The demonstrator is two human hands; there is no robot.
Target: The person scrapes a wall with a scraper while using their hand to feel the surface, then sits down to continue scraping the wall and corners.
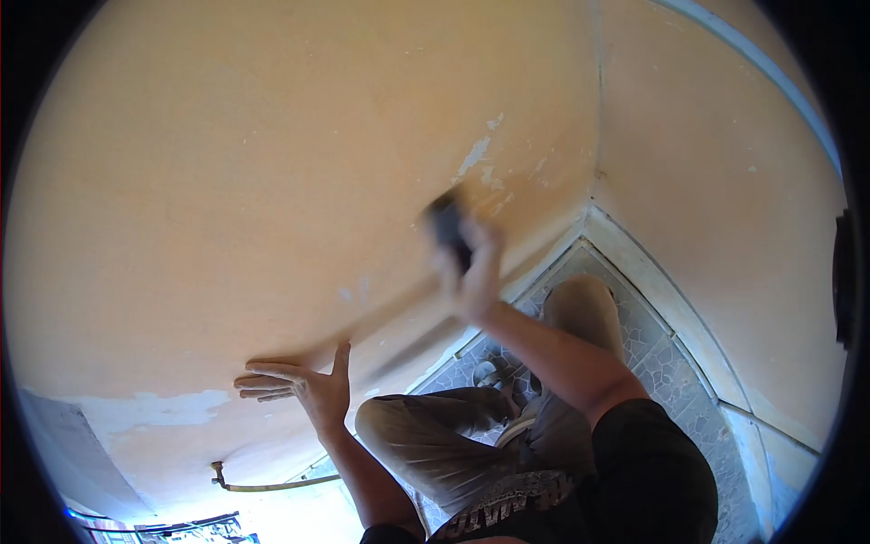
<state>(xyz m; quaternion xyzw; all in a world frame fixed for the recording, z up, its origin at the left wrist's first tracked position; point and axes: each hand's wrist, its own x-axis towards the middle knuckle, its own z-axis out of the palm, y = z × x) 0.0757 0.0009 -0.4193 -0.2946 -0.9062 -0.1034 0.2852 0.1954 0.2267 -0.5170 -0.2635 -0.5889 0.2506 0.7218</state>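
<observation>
Head view shows you crouched low on the tiled floor, knees bent close under you. Nearest is your left hand. It is open and flat, its fingers spread and pressed on the orange wall. It holds nothing; it just props you up.

A little farther up is your right hand. Its fingers are closed tight around a small dark tool. The tool is blurry, so you cannot tell just what it is. It looks like a scraper or a sanding block. The tool touches the wall just under some spots where the paint has chipped off.

To do this rubbing well, keep the tool flat on the wall, not tipped on one edge. Push evenly. Keep your left hand planted so you do not wobble. Keep that hand well apart from where the tool rubs.

Farther off, the wall meets another wall at a corner, with a pale strip along the bottom. Down low on the left there is a bare patch and a thin pipe near the floor.
</observation>
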